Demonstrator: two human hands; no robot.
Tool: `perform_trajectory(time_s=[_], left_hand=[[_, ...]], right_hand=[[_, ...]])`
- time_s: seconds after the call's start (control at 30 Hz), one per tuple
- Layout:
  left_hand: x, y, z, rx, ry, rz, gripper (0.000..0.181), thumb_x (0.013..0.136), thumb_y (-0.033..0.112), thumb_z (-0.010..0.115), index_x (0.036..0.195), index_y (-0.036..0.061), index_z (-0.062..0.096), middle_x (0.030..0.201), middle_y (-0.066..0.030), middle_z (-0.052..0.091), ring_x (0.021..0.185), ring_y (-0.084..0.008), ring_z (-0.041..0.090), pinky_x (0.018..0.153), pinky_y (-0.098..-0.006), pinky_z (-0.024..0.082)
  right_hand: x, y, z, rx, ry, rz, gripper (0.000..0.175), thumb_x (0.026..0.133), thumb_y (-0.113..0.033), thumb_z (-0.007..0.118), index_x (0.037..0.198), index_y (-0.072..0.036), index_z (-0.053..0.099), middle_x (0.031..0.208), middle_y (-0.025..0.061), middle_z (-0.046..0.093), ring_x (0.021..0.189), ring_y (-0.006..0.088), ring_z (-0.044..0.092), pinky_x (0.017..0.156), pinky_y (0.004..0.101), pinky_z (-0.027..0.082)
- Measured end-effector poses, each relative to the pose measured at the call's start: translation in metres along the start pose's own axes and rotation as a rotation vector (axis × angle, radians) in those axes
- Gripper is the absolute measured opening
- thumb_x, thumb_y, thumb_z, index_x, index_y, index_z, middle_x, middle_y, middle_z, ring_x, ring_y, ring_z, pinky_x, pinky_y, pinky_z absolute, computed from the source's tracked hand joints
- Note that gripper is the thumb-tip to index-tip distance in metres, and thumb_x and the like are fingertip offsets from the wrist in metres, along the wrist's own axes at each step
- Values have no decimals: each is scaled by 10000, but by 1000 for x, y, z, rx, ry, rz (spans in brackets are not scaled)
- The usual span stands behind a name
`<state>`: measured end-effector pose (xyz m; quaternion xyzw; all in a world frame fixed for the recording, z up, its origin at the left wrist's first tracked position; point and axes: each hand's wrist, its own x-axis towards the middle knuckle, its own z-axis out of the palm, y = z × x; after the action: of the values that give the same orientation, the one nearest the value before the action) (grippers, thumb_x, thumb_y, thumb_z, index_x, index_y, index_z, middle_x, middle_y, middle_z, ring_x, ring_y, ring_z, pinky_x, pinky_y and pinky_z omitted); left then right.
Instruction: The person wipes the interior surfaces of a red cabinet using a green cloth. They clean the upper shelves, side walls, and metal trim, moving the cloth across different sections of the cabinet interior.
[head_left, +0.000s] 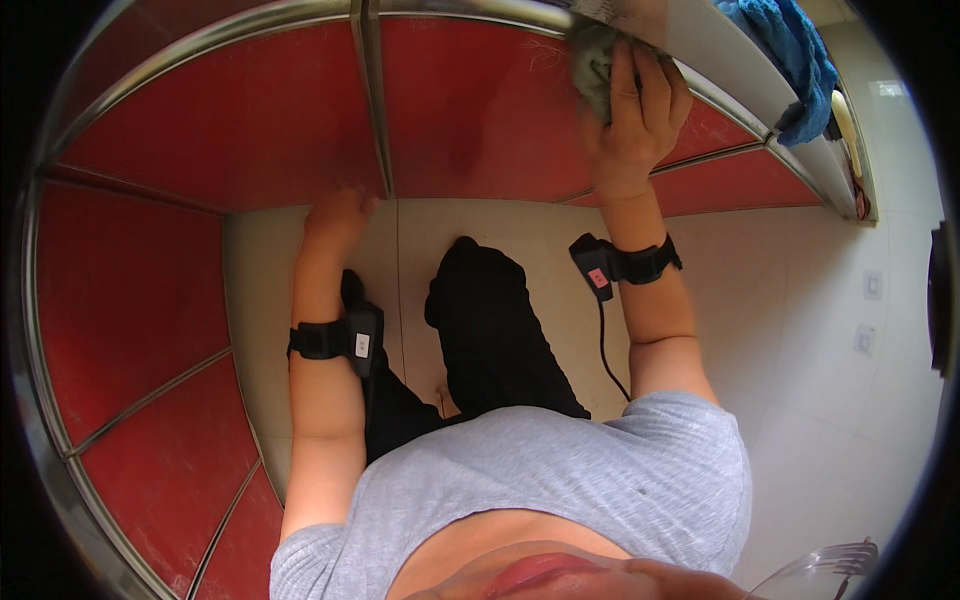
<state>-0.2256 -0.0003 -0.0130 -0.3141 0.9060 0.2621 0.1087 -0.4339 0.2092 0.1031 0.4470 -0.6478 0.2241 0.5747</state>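
Observation:
At the upper right, my right hand (637, 120) presses a grey-green cloth (595, 71) against the top part of a red cabinet door (480, 112), just under the metal-trimmed edge. My left hand (337, 217) is by the bottom of the neighbouring red door (225, 120), its fingers bent and blurred; nothing shows in it, and whether it touches the door I cannot tell. A black strapped device is on each forearm.
Red panels with metal frames (135, 285) run along the left side. A blue cloth (795, 67) hangs over the counter edge at the upper right, beside a pale handle (846, 124). Light floor tiles (675, 240) lie below, and wall switches (871, 285) are at the right.

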Motion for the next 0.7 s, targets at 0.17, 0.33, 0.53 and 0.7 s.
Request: perform_trajectory(time_s=[0.17, 0.33, 0.53, 0.7], left_hand=[[3, 5, 8, 54, 31, 102, 390, 898, 300, 495, 1182, 40, 555, 1143, -189, 578, 1041, -337, 551, 887, -376, 423], [4, 7, 7, 8, 110, 190, 319, 880, 313, 500, 1040, 60, 609, 1016, -170, 618, 941, -345, 579, 789, -431, 463], [0, 11, -3, 97, -114, 59, 351, 909, 299, 472, 1127, 42, 572, 1116, -198, 578, 1028, -337, 537, 873, -366, 420], [-2, 8, 0, 42, -106, 55, 361, 908, 311, 477, 1112, 32, 581, 1087, -196, 594, 990, -327, 563, 849, -372, 432]], right_hand=[[27, -43, 11, 112, 29, -17, 365, 650, -77, 630, 1014, -50, 646, 1040, 97, 587, 969, 304, 525, 823, 403, 435], [66, -110, 29, 312, 80, -59, 356, 653, -150, 592, 994, -64, 646, 1035, 58, 567, 970, 241, 520, 823, 410, 425], [55, -59, -3, 151, -17, -132, 343, 666, -188, 580, 982, -75, 654, 1033, 27, 556, 930, 180, 514, 802, 375, 363], [27, 10, -47, 51, -235, -76, 394, 662, -117, 554, 1046, -92, 634, 1063, 33, 558, 937, 202, 523, 840, 379, 348]])
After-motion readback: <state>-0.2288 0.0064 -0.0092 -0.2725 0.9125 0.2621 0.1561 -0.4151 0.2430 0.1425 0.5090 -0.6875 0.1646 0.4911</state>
